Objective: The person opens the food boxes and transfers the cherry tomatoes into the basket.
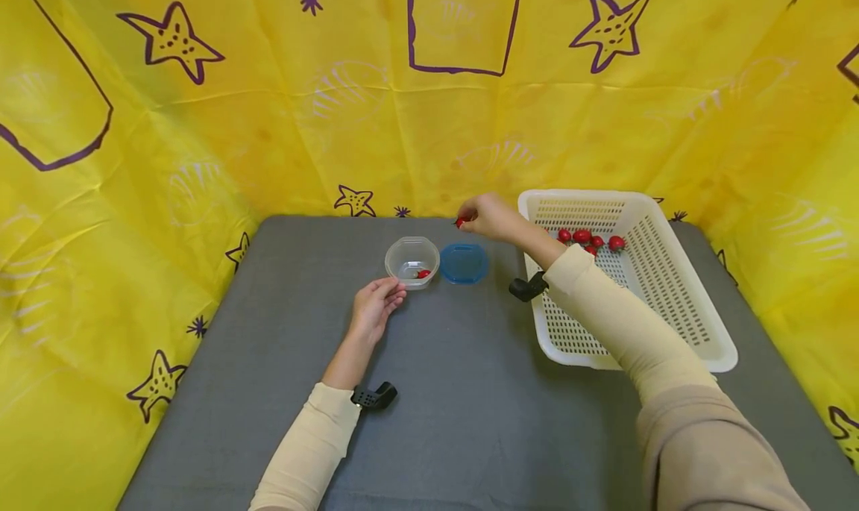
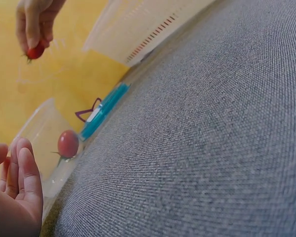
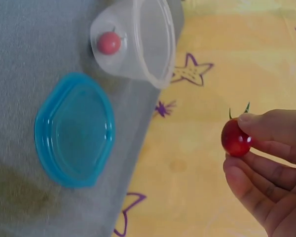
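Note:
My right hand [image 1: 488, 216] pinches a small red cherry tomato [image 3: 236, 138] with green stem bits between thumb and fingers, raised at the table's back edge. Below it and to the left stands a clear plastic container [image 1: 411, 251], with one cherry tomato [image 1: 422, 274] inside at the bottom. My left hand [image 1: 376, 307] is at the container's near-left rim, fingers fairly straight and appearing to touch it. Beside the container, on its right, lies a blue lid [image 1: 464, 263] flat on the table.
A white perforated basket [image 1: 698, 287] stands on the right of the grey table [image 1: 429, 421], partly covered by my right forearm. Several cherry tomatoes [image 1: 581, 236] lie at its far end. A yellow patterned cloth [image 1: 268, 123] rises behind the table.

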### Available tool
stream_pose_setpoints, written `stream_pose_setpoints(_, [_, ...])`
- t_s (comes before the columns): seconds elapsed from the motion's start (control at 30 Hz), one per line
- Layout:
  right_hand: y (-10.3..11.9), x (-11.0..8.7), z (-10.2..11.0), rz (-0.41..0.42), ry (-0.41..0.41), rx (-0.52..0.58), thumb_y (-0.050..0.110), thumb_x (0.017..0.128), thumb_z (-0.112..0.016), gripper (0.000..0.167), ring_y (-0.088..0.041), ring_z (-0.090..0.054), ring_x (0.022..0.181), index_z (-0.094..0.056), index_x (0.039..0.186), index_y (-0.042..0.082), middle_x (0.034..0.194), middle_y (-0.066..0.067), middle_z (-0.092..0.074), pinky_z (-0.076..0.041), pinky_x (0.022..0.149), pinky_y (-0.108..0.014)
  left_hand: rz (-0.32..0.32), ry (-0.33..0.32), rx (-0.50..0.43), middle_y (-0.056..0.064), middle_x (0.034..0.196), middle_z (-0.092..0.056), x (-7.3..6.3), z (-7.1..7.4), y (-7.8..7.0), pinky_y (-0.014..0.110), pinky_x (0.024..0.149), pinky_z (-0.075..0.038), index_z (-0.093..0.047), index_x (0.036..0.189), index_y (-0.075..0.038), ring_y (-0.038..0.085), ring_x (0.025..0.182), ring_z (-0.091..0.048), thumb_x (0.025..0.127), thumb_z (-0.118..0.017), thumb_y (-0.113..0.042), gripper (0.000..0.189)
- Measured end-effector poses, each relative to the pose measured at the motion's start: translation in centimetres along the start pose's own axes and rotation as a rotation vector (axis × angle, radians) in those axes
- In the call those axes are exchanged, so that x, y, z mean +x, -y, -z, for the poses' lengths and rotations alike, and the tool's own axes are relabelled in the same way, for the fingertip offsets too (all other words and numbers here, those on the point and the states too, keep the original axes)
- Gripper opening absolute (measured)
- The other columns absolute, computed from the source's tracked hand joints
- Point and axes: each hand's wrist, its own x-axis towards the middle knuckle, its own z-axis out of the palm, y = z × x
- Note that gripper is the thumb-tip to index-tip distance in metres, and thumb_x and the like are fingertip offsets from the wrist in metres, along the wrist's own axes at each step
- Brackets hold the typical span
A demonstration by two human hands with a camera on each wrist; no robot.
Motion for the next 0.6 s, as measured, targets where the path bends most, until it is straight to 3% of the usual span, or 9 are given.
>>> stream_pose_setpoints(0.27, [-2.1,-1.6,2.0,-0.051,-0.093,0.016,0.013,0.088,-0.070,0.027,-0.033,-0.067,0.099,-0.069,0.109,-0.003,0.106,-0.021,-0.072,-0.053,0.089,-0.045,0.001,0.006,0.000,-0.004,0.070,-0.070,0.0,0.0,0.0,0.017,0.063,-0.054,-0.057,0.097,-0.003,0.006,0.064,-0.066,0.097,-0.055,-0.006,0.004])
stream_pose_setpoints(0.6, [-3.7,-3.6,3.4,-0.120,-0.149,0.012,0.011,0.088,-0.069,0.027,-0.036,-0.066,0.098,-0.068,0.110,-0.005,0.108,-0.024,-0.070,-0.052,0.089,-0.048,0.004,0.010,-0.004,-0.004,0.070,-0.069,0.0,0.1,0.2,0.016,0.063,-0.054,-0.057,0.096,-0.004,0.005,0.064,-0.066,0.097,-0.055,-0.005,0.003])
